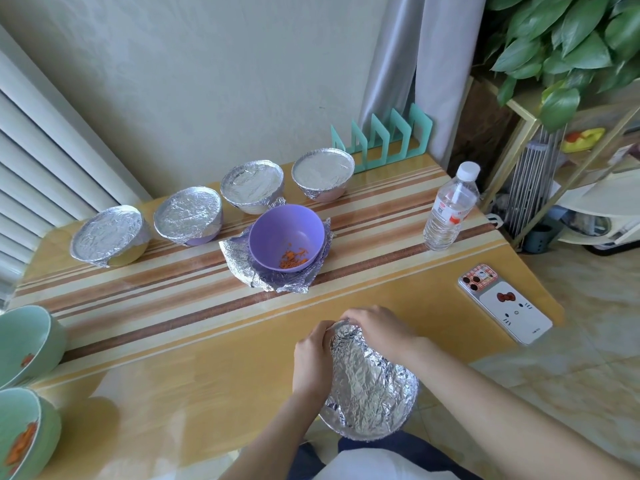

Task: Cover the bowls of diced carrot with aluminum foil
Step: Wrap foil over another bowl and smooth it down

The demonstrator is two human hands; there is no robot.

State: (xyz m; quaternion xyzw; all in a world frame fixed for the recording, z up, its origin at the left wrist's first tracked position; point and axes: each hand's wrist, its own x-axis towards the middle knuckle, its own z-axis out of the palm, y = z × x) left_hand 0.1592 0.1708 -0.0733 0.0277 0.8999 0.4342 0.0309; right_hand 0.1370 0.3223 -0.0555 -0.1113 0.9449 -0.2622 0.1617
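Well left of the fingers, two green bowls of carrot stand uncovered. Beyond the fingers is a row of four covered bowls, and nearer, a purple bowl sits open on a crumpled sheet.

The left hand pinches the far edge of the foil, and the right hand curls over that same rim. The foil hides whatever bowl is beneath. The step looks like crimping; next, the fingers likely need to work round the rim, pressing snug without tearing.

To the right, the bottle has a red-and-white label I can't read. The phone case shows a cat face and bow; its small print is illegible.
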